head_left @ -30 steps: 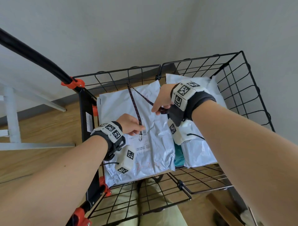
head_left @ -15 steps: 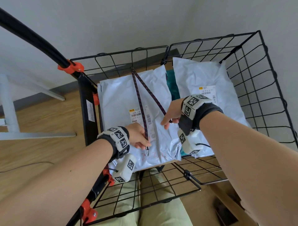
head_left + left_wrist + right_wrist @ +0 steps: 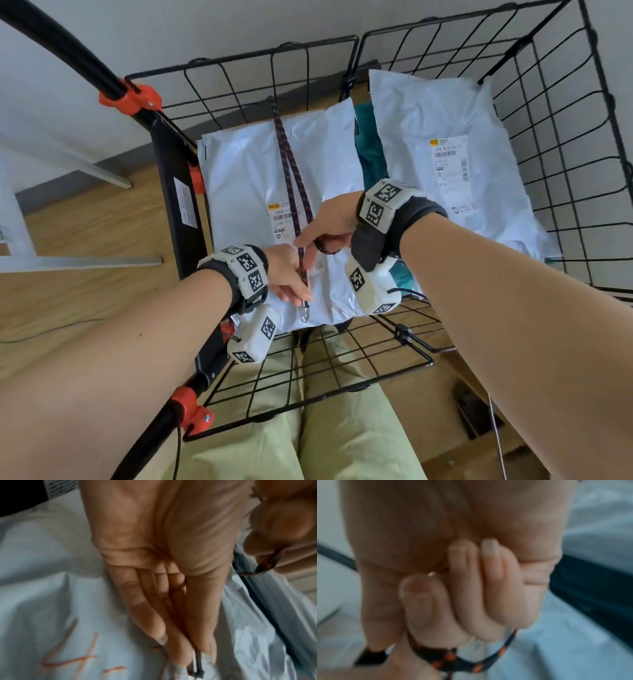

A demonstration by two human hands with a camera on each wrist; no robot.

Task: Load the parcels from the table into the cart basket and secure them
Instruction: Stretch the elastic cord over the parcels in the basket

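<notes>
In the cart basket (image 3: 565, 144) lie 2 white parcels (image 3: 246, 192). The left hand (image 3: 287, 274) pinches the bungee cord (image 3: 291, 178) just above its metal hook (image 3: 304, 313); the right hand (image 3: 329, 226) curls round what seems the cord's other strand.

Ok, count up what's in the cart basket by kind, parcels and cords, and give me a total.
White parcels: 2
Teal parcel: 1
Cord: 1, doubled, hook at its end
Total: 4
</notes>
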